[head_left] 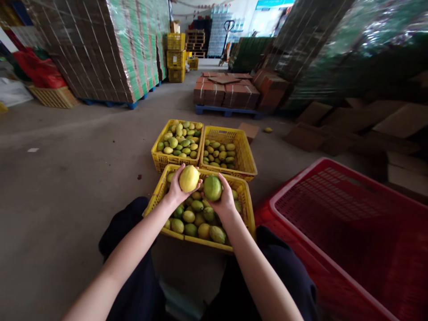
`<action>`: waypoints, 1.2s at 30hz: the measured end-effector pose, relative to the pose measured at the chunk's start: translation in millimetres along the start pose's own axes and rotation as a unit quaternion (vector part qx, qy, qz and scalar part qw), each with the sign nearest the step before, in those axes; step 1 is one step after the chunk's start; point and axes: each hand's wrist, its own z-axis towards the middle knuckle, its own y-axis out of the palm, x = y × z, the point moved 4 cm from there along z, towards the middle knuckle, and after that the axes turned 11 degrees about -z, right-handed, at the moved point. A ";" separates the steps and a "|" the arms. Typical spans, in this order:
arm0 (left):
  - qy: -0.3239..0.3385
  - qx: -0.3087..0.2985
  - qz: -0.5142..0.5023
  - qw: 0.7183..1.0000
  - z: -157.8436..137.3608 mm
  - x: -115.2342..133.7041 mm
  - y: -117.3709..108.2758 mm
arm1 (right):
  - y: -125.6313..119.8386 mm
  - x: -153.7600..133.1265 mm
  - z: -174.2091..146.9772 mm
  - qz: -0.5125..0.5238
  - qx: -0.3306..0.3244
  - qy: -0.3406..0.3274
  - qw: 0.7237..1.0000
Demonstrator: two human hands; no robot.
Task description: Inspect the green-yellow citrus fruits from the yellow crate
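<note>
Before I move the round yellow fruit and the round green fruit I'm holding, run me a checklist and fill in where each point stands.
1. Bare left hand has the round yellow fruit gripped: ok, thumb and fingers around it.
2. Bare right hand has the round green fruit gripped: ok, cradled with the thumb alongside.
3. Undersides of both fruits sound: cannot tell, hidden.
4. Room in the far-left yellow plastic crate: not ok, heaped about to its rim.
5. Room in the far-right yellow plastic crate: ok, its fruit lies well below the rim.
6. No fruit astray: not ok, a small yellow fruit lies on the grey floor.
</note>
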 end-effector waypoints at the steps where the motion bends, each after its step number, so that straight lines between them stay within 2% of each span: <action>1: 0.000 -0.009 0.011 1.000 0.1 -0.1 0.5 | 2.3 -1.4 -2.9 -0.002 -0.015 -0.003 1.000; 3: 0.004 -0.021 0.027 0.999 0.4 -0.4 1.2 | 6.2 -4.4 -7.5 -0.011 -0.052 -0.025 0.998; 6: 0.011 -0.031 0.038 0.999 -0.8 -1.0 1.3 | 8.3 -10.3 -12.9 -0.046 -0.098 -0.109 0.988; 10: 0.025 -0.063 0.063 0.996 -5.1 1.3 -0.2 | 7.5 -17.7 -19.5 -0.137 -0.145 -0.236 0.951; 12: 0.023 -0.100 0.093 0.990 -6.8 2.9 -1.6 | 7.2 -20.3 -21.8 -0.180 -0.172 -0.273 0.929; 18: 0.025 -0.278 0.205 0.938 -10.5 5.7 -3.0 | 10.6 -26.3 -28.5 -0.260 -0.303 -0.315 0.861; 24: -0.009 -0.334 0.285 0.898 -17.8 4.9 -0.2 | 14.2 -24.1 -33.6 -0.264 -0.399 -0.312 0.821; 27: -0.022 -0.333 0.297 0.895 -21.6 4.9 0.9 | 15.5 -20.8 -34.4 -0.247 -0.419 -0.290 0.824; 30: -0.021 -0.321 0.277 0.905 -23.3 4.6 1.7 | 15.0 -19.1 -33.9 -0.248 -0.383 -0.276 0.846; 33: -0.008 -0.254 0.224 0.941 -20.2 4.4 2.7 | 13.5 -17.3 -29.8 -0.211 -0.301 -0.228 0.902; 36: 0.008 -0.132 0.106 0.986 -13.8 5.5 2.8 | 12.5 -10.3 -21.7 -0.097 -0.211 -0.117 0.966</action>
